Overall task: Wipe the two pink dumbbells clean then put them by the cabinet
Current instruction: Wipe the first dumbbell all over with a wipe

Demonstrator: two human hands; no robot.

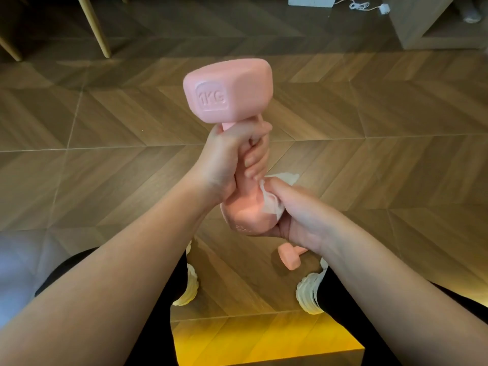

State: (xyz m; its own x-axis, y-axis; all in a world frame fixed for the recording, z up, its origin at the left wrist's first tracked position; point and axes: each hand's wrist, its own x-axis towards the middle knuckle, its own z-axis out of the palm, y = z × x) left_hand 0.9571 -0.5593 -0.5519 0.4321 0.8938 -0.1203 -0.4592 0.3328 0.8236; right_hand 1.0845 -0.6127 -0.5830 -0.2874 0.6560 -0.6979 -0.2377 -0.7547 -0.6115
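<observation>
My left hand (pixel 232 157) grips the handle of a pink dumbbell (pixel 227 91), held upright in mid-air with its "1KG" end on top. My right hand (pixel 295 215) cups the lower end of that dumbbell and presses a crumpled white tissue (pixel 272 204) against it. The second pink dumbbell (pixel 289 257) lies on the wooden floor below my right wrist, partly hidden by my arm.
Wooden chevron floor (pixel 396 128) all around. My legs in black trousers and white shoes (pixel 310 291) are at the bottom. Wooden furniture legs (pixel 95 27) stand at the far left, a wooden cabinet (pixel 422 25) at the far right, a white box and cable (pixel 359 6) behind.
</observation>
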